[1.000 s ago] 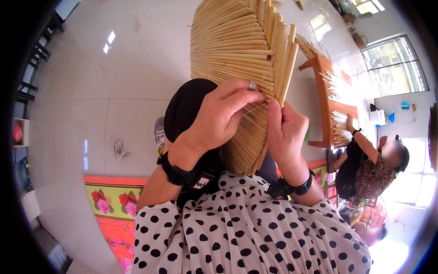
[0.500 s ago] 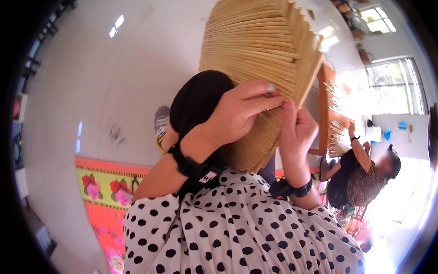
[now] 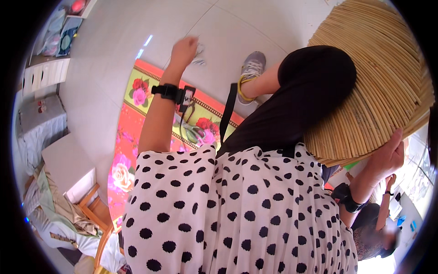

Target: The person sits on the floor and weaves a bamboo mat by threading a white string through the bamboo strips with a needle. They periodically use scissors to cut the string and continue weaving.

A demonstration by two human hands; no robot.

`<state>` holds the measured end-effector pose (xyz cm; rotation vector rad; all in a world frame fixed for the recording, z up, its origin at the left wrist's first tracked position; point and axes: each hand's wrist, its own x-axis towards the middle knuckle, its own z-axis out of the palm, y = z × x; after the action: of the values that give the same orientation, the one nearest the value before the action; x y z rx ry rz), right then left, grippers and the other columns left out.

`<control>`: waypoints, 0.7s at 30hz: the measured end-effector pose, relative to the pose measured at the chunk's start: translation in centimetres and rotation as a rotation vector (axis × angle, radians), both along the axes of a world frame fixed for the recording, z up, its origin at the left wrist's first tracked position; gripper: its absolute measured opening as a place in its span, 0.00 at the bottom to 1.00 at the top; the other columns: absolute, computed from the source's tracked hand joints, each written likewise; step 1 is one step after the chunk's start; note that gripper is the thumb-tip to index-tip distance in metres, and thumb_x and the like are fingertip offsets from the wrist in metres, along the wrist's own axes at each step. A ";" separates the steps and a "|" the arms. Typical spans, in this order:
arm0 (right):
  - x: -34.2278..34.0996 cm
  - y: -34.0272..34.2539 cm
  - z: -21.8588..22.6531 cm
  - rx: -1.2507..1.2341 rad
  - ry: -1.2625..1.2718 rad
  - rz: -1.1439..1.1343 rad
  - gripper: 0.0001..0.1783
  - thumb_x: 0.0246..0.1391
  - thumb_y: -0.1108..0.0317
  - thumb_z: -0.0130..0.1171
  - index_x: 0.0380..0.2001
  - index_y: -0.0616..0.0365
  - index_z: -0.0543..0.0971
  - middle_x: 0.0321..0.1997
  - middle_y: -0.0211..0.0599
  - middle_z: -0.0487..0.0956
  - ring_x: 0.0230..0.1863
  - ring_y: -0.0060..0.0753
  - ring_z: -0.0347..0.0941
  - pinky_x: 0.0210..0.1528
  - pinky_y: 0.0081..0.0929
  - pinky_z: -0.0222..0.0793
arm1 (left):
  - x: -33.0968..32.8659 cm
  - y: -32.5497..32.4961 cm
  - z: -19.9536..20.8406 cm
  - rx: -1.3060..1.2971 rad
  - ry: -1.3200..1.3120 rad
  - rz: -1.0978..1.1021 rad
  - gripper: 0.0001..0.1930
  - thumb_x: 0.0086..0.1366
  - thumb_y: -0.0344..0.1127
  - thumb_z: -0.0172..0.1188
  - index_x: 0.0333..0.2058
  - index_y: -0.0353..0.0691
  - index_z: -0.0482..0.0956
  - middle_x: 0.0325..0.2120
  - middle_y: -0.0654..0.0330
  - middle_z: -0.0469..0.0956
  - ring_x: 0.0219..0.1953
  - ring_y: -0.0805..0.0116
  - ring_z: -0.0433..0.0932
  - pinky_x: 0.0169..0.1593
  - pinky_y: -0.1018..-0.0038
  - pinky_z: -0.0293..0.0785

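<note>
A wide panel of thin tan reed stalks (image 3: pixel 360 109), laid side by side, leans against my raised knee in dark trousers. My right hand (image 3: pixel 388 156) is closed on the panel's lower right edge, its thumb lying along the stalks. Out to the left, my left hand (image 3: pixel 184 51) is held above the floor, away from the panel. Its fingers look curled but are smeared by motion, so I cannot see whether anything is in them. Right beside it, small pale scraps (image 3: pixel 199 57) lie on the floor. Scissors (image 3: pixel 195 134) rest on the flowered mat (image 3: pixel 121 176).
My grey shoe (image 3: pixel 254 66) stands on the tiled floor beyond the mat. At the left are a wooden chair (image 3: pixel 93 205), piled cloths (image 3: pixel 50 194) and a white drawer unit (image 3: pixel 48 75). Another person (image 3: pixel 376 233) sits at the lower right.
My left hand has left the reed panel and swung out to the left. My right hand still grips the panel. The view has turned left, and the panel now appears farther right.
</note>
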<state>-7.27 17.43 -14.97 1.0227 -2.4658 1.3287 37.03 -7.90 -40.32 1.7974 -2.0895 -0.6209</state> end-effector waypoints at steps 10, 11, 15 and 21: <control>1.3 0.5 0.1 0.128 0.011 -0.139 0.23 0.64 0.55 0.53 0.47 0.66 0.79 0.30 0.35 0.83 0.28 0.27 0.78 0.35 0.24 0.75 | 10.4 21.2 -19.7 0.454 -0.326 0.167 0.11 0.58 0.38 0.57 0.34 0.39 0.82 0.38 0.41 0.81 0.43 0.43 0.79 0.46 0.55 0.75; 1.3 0.9 -0.6 0.144 0.038 -0.114 0.21 0.64 0.56 0.53 0.44 0.66 0.80 0.29 0.36 0.83 0.27 0.26 0.77 0.34 0.25 0.74 | 10.6 22.1 -21.0 0.434 -0.342 0.196 0.10 0.57 0.37 0.59 0.35 0.39 0.82 0.38 0.42 0.81 0.43 0.42 0.79 0.47 0.56 0.75; -2.8 2.4 -2.1 0.184 0.299 -0.118 0.18 0.64 0.59 0.55 0.34 0.66 0.84 0.25 0.38 0.82 0.25 0.22 0.72 0.29 0.27 0.68 | 11.7 26.3 -26.2 -0.058 -0.436 0.121 0.12 0.64 0.39 0.53 0.37 0.43 0.84 0.39 0.54 0.80 0.43 0.57 0.78 0.45 0.59 0.70; -0.3 0.7 -1.0 0.078 0.185 0.027 0.22 0.61 0.65 0.59 0.15 0.64 0.70 0.11 0.28 0.60 0.19 0.14 0.52 0.18 0.26 0.49 | 8.4 24.1 -20.1 0.365 -0.424 0.167 0.16 0.58 0.30 0.59 0.43 0.34 0.67 0.42 0.43 0.73 0.49 0.41 0.71 0.51 0.54 0.71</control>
<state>-7.54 18.10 -16.01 1.1443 -2.3901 1.0976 45.41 16.19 -60.43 2.4645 -2.1512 -0.6533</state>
